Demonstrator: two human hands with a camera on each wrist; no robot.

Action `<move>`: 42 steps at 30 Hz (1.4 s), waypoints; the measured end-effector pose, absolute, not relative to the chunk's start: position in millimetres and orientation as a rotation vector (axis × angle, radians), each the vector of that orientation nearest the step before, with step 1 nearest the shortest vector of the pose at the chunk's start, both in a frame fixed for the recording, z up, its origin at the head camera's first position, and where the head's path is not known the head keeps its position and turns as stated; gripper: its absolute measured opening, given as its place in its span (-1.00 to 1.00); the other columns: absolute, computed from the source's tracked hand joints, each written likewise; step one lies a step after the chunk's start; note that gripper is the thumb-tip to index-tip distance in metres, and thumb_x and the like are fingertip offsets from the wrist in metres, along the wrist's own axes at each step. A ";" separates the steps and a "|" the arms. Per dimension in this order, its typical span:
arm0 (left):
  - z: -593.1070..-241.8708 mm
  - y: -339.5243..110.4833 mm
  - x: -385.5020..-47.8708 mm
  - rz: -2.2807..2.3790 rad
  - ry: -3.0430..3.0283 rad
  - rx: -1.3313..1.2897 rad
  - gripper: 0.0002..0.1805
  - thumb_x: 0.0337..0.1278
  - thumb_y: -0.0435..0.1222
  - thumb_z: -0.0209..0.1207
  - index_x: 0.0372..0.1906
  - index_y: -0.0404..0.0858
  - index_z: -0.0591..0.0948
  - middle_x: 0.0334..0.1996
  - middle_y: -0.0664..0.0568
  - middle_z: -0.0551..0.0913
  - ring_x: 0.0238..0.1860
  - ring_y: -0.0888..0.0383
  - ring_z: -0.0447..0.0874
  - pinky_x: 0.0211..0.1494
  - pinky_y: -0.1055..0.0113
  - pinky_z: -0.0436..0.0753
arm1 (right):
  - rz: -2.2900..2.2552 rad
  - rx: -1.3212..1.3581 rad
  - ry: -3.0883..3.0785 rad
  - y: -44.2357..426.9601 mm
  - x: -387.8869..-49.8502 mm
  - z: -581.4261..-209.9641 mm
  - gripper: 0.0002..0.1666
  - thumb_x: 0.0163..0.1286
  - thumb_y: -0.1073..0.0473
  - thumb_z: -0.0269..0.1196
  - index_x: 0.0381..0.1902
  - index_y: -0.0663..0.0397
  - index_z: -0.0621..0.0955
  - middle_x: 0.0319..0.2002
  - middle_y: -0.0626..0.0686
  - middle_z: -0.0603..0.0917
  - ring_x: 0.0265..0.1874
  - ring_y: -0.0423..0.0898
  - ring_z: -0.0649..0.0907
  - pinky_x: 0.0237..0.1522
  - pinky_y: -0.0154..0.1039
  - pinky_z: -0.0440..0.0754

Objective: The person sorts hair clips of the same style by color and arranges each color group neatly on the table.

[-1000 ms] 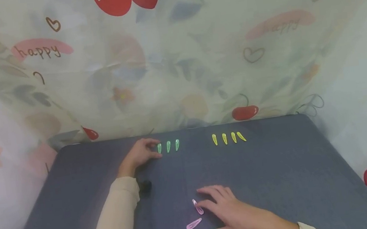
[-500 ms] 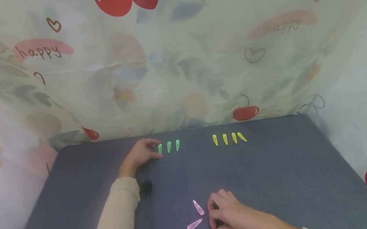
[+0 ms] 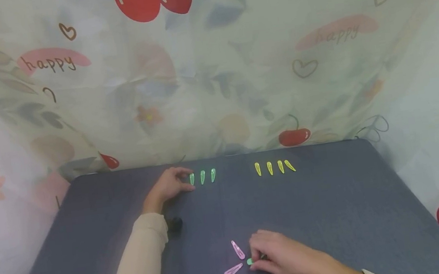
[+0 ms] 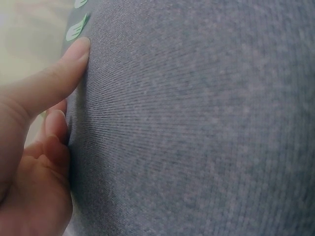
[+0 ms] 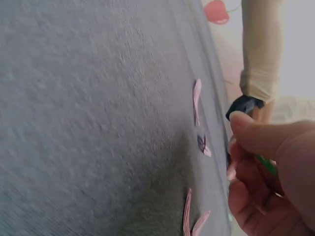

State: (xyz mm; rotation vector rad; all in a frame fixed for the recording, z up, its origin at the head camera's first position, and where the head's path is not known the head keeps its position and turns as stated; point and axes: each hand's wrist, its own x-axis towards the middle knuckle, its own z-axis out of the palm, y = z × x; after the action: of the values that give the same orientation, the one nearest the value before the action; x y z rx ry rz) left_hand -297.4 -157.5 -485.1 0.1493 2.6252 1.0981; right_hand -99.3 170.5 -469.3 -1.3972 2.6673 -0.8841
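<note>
At the far side of the table, my left hand [image 3: 169, 183] has its thumb and fingers at the two ends of the leftmost green snap hair clip [image 3: 192, 179]. Two more green clips [image 3: 202, 177] lie just right of it. In the left wrist view the thumb [image 4: 78, 51] points at a green clip [image 4: 76, 28]. Near the front, my right hand [image 3: 279, 255] pinches another green hair clip [image 3: 249, 261], partly hidden by the fingers. Two pink hair clips [image 3: 238, 250] lie close to the left of that hand. Green shows between the fingers in the right wrist view.
Several yellow hair clips [image 3: 270, 168] stand in a row at the far edge, right of the green ones; the rightmost is slanted. The dark cloth-covered table [image 3: 335, 205] ends at a printed curtain [image 3: 213, 87]. A black device [image 3: 176, 224] sits at my left wrist.
My right hand has closed its fingers on the green clip by the pink ones and moved it slightly away from the front edge. The left hand stays in place.
</note>
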 end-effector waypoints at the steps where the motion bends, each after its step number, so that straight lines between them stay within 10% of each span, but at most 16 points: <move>1: -485.1 -157.2 -297.1 1.103 2.621 0.139 -0.36 0.01 -0.17 0.51 0.28 -0.09 0.62 0.28 -0.17 0.60 0.27 -0.16 0.59 0.36 -0.10 0.52 | -0.908 -1.390 2.685 170.8 -101.2 -469.0 -0.74 0.34 0.02 0.41 -0.37 -0.20 0.49 -0.41 -0.31 0.51 -0.39 -0.43 0.40 -0.28 -0.61 0.38; 10: -484.1 -157.7 -295.7 1.108 2.620 0.151 -0.36 0.01 -0.16 0.50 0.28 -0.09 0.62 0.28 -0.18 0.60 0.27 -0.16 0.59 0.35 -0.10 0.52 | -1.192 -1.046 2.685 169.9 -121.0 -463.8 -0.92 0.36 0.18 0.39 -0.28 -0.12 0.66 -0.34 -0.20 0.72 -0.41 -0.46 0.57 -0.33 -0.50 0.61; 16: -482.6 -159.6 -294.8 1.111 2.621 0.140 -0.36 0.02 -0.17 0.50 0.28 -0.10 0.62 0.29 -0.19 0.59 0.29 -0.17 0.57 0.37 -0.11 0.51 | -1.170 -1.069 2.769 171.1 -143.4 -454.9 -0.66 0.42 0.31 0.29 0.09 -0.12 0.70 -0.24 -0.12 0.69 -0.32 -0.37 0.55 -0.23 -0.41 0.59; 42: -483.8 -158.0 -300.8 1.071 2.643 0.149 -0.37 -0.01 -0.16 0.52 0.26 -0.07 0.64 0.25 -0.20 0.61 0.30 -0.17 0.56 0.39 -0.11 0.49 | -1.364 -0.397 2.869 123.4 -259.0 -471.2 -0.85 0.31 0.22 0.41 -0.16 0.01 0.70 -0.20 0.04 0.81 -0.15 -0.01 0.78 -0.06 -0.04 0.71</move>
State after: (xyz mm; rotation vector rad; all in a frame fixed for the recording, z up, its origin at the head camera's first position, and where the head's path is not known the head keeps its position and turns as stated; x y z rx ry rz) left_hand -300.8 -158.0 -483.8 0.1486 2.6434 1.0709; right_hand -259.0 123.4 -471.2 -0.3967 2.8690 -1.3644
